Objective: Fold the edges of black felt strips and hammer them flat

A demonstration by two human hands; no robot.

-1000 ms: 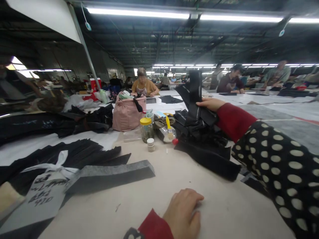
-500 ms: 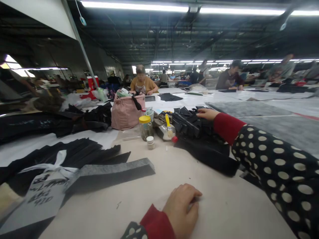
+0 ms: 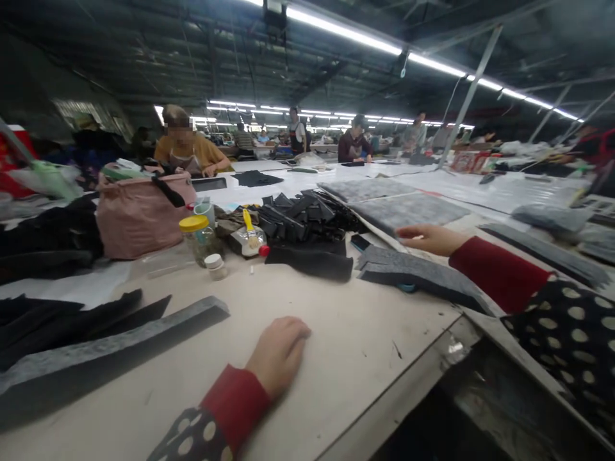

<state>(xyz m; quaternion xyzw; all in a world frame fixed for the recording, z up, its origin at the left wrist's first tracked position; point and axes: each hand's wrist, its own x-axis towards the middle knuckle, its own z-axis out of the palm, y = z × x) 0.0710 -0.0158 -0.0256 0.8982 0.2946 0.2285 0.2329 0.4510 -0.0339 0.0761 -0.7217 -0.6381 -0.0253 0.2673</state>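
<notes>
My left hand (image 3: pixel 281 355) rests palm down on the beige tabletop (image 3: pixel 331 352), fingers lying loosely, nothing seen in it. Farther out, my right hand (image 3: pixel 427 239) reaches over grey-and-black fabric strips (image 3: pixel 418 272) with its fingers stretched out and holding nothing; whether it touches them I cannot tell. A blue round edge shows beneath these strips. Left of them lie a black fabric piece (image 3: pixel 312 261) and a heap of small black pieces (image 3: pixel 302 214). Another long grey-edged strip (image 3: pixel 144 330) lies left of my left hand.
A yellow-lidded jar (image 3: pixel 198 240), a small white-capped bottle (image 3: pixel 215 266), a yellow-handled brush (image 3: pixel 250 229) and a pink fabric bag (image 3: pixel 139 214) stand or lie at the back left. Grey sheets (image 3: pixel 408 211) lie behind my right hand. The table edge (image 3: pixel 398 387) drops off at lower right. Other people work beyond.
The view has turned to the right. My right hand has left the heap of small black pieces and moved right, over the grey-and-black strips. My left hand still rests on the tabletop.
</notes>
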